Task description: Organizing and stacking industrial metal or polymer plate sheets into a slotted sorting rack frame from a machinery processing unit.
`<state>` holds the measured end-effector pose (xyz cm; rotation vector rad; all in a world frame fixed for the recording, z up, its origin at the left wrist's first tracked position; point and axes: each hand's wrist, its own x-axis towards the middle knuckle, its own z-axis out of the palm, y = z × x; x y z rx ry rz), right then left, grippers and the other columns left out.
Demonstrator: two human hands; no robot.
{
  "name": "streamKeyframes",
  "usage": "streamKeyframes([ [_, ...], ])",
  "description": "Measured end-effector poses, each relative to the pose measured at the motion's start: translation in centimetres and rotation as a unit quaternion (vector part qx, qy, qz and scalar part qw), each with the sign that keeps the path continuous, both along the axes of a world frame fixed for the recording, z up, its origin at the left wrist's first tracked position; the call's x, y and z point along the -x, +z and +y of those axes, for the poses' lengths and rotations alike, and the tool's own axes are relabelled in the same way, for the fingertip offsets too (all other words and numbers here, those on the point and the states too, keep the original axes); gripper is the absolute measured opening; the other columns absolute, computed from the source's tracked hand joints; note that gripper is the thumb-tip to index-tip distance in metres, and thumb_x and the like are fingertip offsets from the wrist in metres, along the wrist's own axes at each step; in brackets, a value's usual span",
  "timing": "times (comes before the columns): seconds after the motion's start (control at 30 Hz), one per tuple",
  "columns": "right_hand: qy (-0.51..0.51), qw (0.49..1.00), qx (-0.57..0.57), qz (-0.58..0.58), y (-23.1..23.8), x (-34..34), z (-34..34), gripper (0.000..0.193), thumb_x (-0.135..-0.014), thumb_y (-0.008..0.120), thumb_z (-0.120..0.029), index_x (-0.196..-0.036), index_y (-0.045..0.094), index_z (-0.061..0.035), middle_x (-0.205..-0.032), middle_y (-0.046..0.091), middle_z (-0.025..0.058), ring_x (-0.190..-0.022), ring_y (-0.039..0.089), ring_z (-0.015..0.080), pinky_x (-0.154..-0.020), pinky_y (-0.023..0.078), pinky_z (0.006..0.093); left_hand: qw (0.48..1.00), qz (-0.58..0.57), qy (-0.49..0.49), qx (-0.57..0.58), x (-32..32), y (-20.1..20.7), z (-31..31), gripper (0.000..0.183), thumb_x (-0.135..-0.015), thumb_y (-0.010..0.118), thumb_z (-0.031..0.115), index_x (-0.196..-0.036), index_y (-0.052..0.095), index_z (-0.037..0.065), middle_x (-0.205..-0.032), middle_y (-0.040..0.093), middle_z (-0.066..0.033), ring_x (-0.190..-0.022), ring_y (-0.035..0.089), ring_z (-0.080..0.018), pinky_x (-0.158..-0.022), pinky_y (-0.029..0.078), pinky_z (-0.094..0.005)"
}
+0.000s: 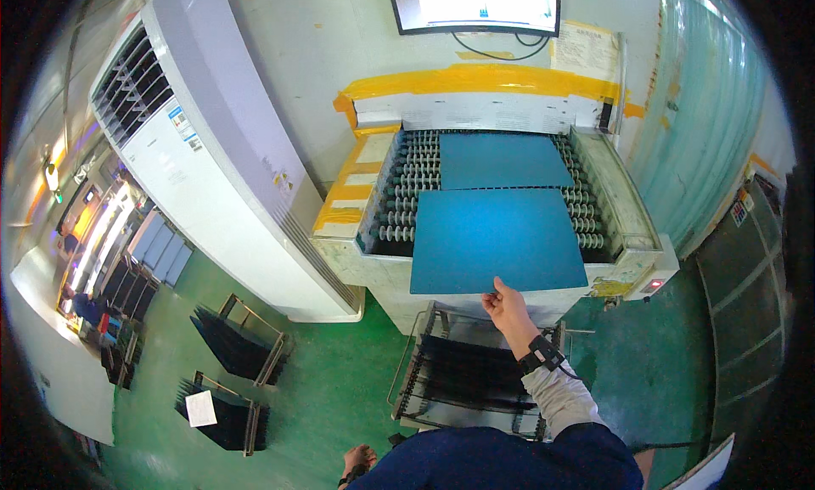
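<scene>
My right hand [507,306] pinches the front edge of a blue flat panel [498,239], thumb on top. That panel lies over the near end of a roller conveyor machine [637,210], its front edge jutting past the frame. Just behind it, a second blue panel [503,160] rests on the rollers [396,201]. Low in the picture, my left hand [359,458] hangs close to my body with its fingers curled, and nothing shows in it. Between me and the machine stands a metal rack [407,380] with dark panels [475,371] in it.
A tall white air conditioner [229,167] stands left of the machine. Two smaller racks of dark panels [225,346] [225,418] sit on the green floor, one bearing a white paper [201,408]. A screen [475,4] hangs above; a clear strip curtain [700,108] is at right.
</scene>
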<state>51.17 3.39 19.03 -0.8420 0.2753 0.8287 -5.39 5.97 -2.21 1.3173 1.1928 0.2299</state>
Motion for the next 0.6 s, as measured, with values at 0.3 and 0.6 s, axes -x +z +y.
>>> streamKeyframes([
  [0.3, -0.01, 1.0, -0.005, -0.009, 0.2, -0.8, -1.3, 0.021, -0.083, 0.064, -0.021, -0.088, 0.05, -0.0064, -0.077, 0.051, 0.0067, -0.064, 0.055, 0.0229, -0.061, 0.047, 0.0368, 0.991, -0.029, 0.107, 0.072, -0.4, -0.9, 0.7, 0.008, -0.083, 0.051, 0.003, -0.084, 0.046, -0.002, -0.064, 0.048, -0.0115, -0.05, 0.047, -0.0211, -0.044, 0.039, -0.035],
  [0.6, -0.003, 1.0, -0.006, -0.003, -0.3, -1.5, -0.7, 0.018, -0.084, 0.063, -0.022, -0.087, 0.052, -0.0073, -0.076, 0.055, 0.0068, -0.065, 0.054, 0.021, -0.062, 0.045, 0.0363, 0.987, -0.024, 0.122, 0.097, -0.2, -0.5, 0.4, 0.007, -0.083, 0.049, 0.002, -0.081, 0.044, -0.002, -0.065, 0.045, -0.0113, -0.053, 0.044, -0.0202, -0.044, 0.035, -0.0327],
])
